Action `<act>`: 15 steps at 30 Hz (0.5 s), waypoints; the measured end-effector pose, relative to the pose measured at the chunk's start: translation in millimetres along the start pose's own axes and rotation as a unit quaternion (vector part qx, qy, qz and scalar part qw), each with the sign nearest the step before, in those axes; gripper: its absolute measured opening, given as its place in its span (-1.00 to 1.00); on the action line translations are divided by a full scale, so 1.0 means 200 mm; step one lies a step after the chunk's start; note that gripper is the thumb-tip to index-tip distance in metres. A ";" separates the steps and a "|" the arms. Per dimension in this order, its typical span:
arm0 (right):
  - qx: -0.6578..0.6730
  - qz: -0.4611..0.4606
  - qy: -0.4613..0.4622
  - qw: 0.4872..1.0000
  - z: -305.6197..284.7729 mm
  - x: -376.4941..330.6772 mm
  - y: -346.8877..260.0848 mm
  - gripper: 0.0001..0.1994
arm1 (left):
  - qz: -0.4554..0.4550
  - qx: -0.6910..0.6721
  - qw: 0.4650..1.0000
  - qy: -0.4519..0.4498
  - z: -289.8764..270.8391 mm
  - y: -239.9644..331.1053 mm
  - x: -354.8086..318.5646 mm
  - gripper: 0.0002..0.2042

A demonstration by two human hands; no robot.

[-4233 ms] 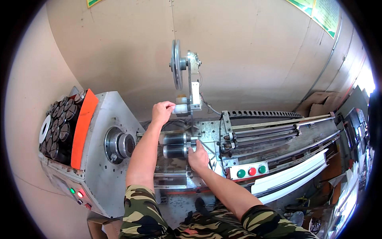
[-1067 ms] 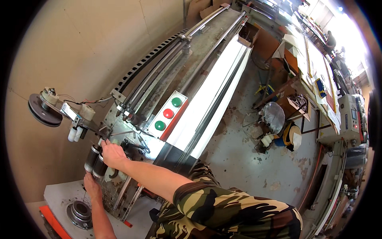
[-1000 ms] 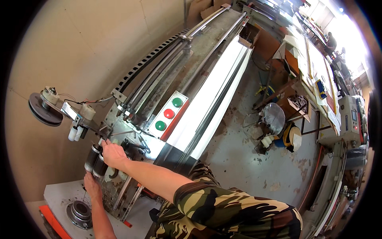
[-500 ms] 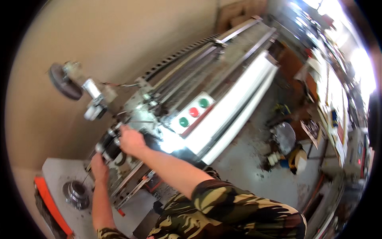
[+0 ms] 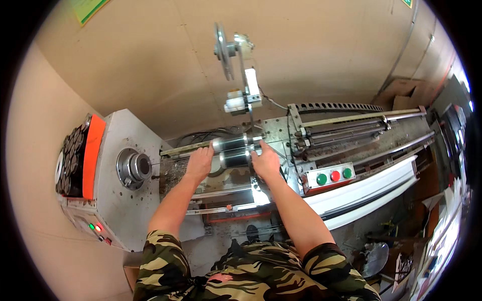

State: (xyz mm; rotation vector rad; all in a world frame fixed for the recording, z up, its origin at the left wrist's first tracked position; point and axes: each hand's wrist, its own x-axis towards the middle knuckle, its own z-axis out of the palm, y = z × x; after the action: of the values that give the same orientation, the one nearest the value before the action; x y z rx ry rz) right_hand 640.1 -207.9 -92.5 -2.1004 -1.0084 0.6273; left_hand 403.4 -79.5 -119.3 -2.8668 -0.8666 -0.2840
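Observation:
Two dark, shiny metal rollers, an upper one [image 5: 230,144] and a lower one [image 5: 235,159], lie side by side across the machine bed. My left hand [image 5: 200,162] is closed, its fingers curled by the left end of the upper roller. What its fingertips grip is hidden. At the right ends of the rollers, my right hand [image 5: 266,162] is closed around the upright roller mount, thumb and forefinger pointing up. Left of my hands, a round steel chuck [image 5: 134,168] sits on the grey headstock [image 5: 120,210], a thin wire running from it toward the rollers.
Above the rollers stands an arm with a grey wheel [image 5: 224,51]. To the right are a button box [image 5: 330,175] with green and red buttons, long rails [image 5: 361,116] and a white cover [image 5: 361,193]. An orange panel [image 5: 93,156] edges the headstock; a wall stands behind.
My view has swung left and levelled, bringing the whole headstock into sight. Both hands stay at the rollers; the left now sits beside them at the upper roller's end.

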 end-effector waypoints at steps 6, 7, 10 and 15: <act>-0.030 0.015 0.002 0.999 0.00 0.01 -0.01 -0.41 | -0.005 0.027 1.000 0.004 0.03 0.00 0.00 -0.43; -0.030 0.000 -0.008 1.000 -0.02 0.02 -0.01 -0.41 | -0.004 0.032 0.999 0.002 0.03 0.00 0.00 -0.43; -0.035 0.020 -0.026 0.999 -0.04 0.02 -0.02 -0.39 | -0.010 0.022 1.000 0.009 0.01 0.03 0.00 -0.43; -0.056 -0.010 -0.009 0.998 -0.03 0.04 0.01 -0.39 | -0.010 0.001 1.000 0.026 0.02 0.02 0.00 -0.40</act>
State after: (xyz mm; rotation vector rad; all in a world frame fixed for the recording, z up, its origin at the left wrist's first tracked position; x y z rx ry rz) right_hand 649.3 -205.2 -91.6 -2.1818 -1.0955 0.5947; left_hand 407.0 -81.9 -123.5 -2.8379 -0.8852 -0.3575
